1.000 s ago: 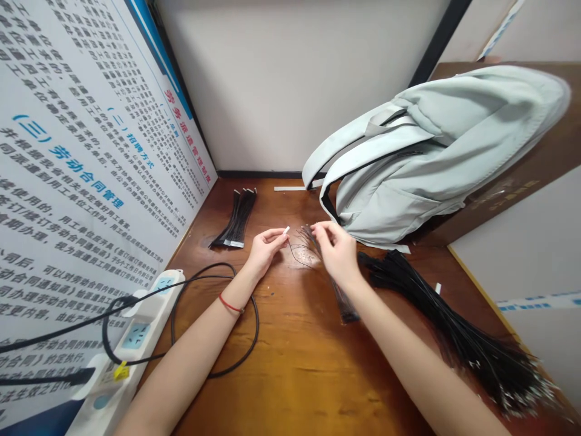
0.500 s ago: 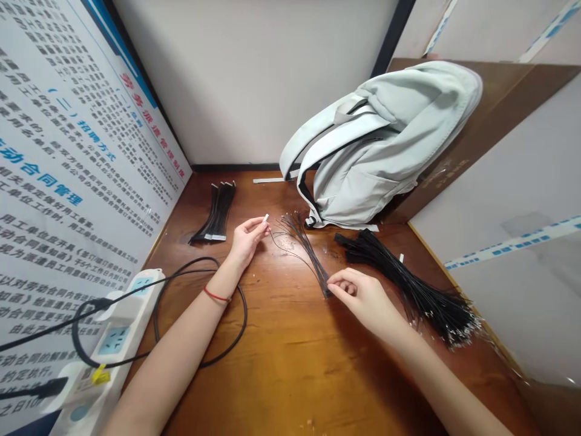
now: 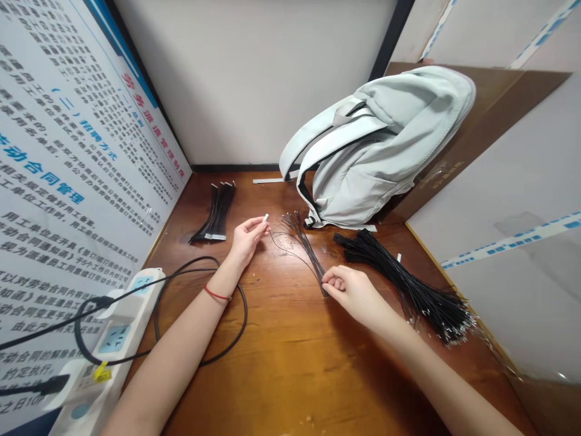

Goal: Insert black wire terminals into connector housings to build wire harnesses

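Okay, the two hands are well apart above a wooden surface point(image 3: 290, 369). The left hand point(image 3: 247, 239) pinches a small white piece point(image 3: 265, 217) between its finger and thumb. A red string bracelet point(image 3: 216, 295) sits on that wrist. The right hand point(image 3: 351, 293) is at the near end of a thin bunch of black wires point(image 3: 303, 248). This bunch lies in the middle of the surface, and its wires fan out toward the far side. The right fingertips point(image 3: 325, 287) touch the wires, but I cannot tell if they grip them. A big bunch of black wires point(image 3: 408, 297) lies just to the right of that hand. A small bunch of black wires with white ends point(image 3: 216, 212) lies at the far left. A pale gray backpack point(image 3: 363, 163) leans at the far right. A white power strip point(image 3: 122, 339) with black cords point(image 3: 157, 321) lies at the near left.
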